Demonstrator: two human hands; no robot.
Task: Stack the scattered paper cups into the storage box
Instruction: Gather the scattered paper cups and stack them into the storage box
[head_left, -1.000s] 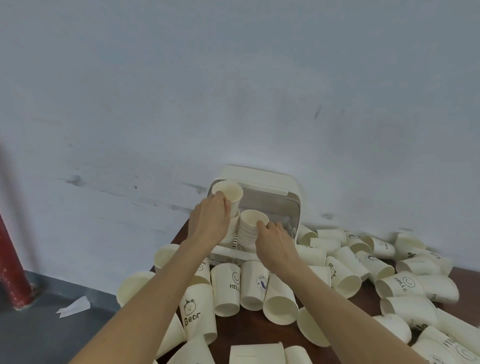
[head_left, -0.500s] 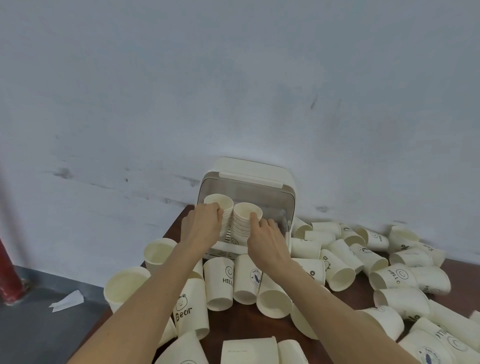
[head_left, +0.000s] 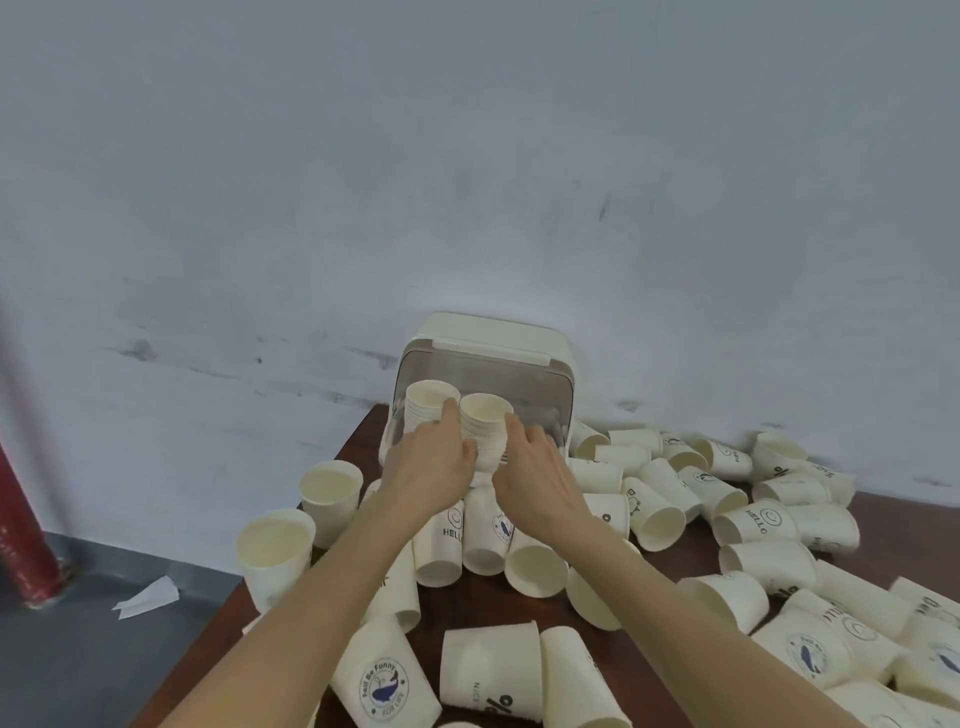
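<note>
Paper cups lie scattered all over your dark wooden table, most on their sides, some printed with "HELLO" or a whale badge, and two stand upright near the left edge. The storage box sits at the back of the table against the pale wall, its lid raised. Two stacks of nested cups stand side by side at its open front: the left stack and the right stack.

Your left hand reaches between the two stacks, its thumb against the near side of the right stack and its fingers on the left stack; whether that grip is curled round either stack, you cannot tell from here. Your right hand rests against the right side of the right stack with its fingers spread and fairly straight.

A red pipe stands on the grey floor at far left, with a scrap of white paper lying near it.
</note>
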